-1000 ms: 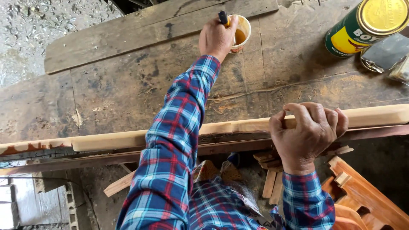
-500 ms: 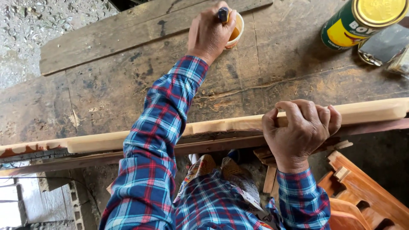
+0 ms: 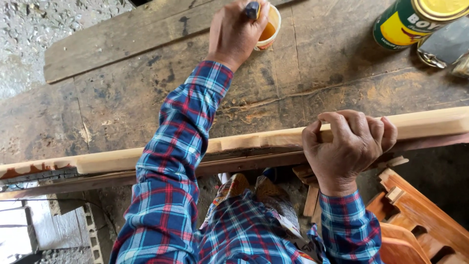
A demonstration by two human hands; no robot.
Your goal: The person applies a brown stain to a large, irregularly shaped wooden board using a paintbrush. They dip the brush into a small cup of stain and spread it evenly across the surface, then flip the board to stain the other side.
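My left hand (image 3: 234, 32) reaches far across the worn wooden bench (image 3: 137, 98) and grips a dark-handled brush (image 3: 252, 9), whose tip is inside a small paper cup (image 3: 270, 30) of amber-brown liquid. My right hand (image 3: 349, 146) is closed around a long pale wooden strip (image 3: 254, 141) that lies along the bench's near edge. The strip's far left end (image 3: 29, 170) carries patches of reddish-brown finish. Both arms wear blue and red plaid sleeves.
A green and yellow tin can (image 3: 415, 19) with a gold lid stands at the back right, beside a grey flat object (image 3: 447, 44). Reddish-finished wooden furniture parts (image 3: 420, 220) sit below the bench at right. Loose wood offcuts (image 3: 310, 198) lie underneath.
My left hand with the brush has slid slightly left and further up the frame, staying at the cup. My right hand keeps its grip on the strip.
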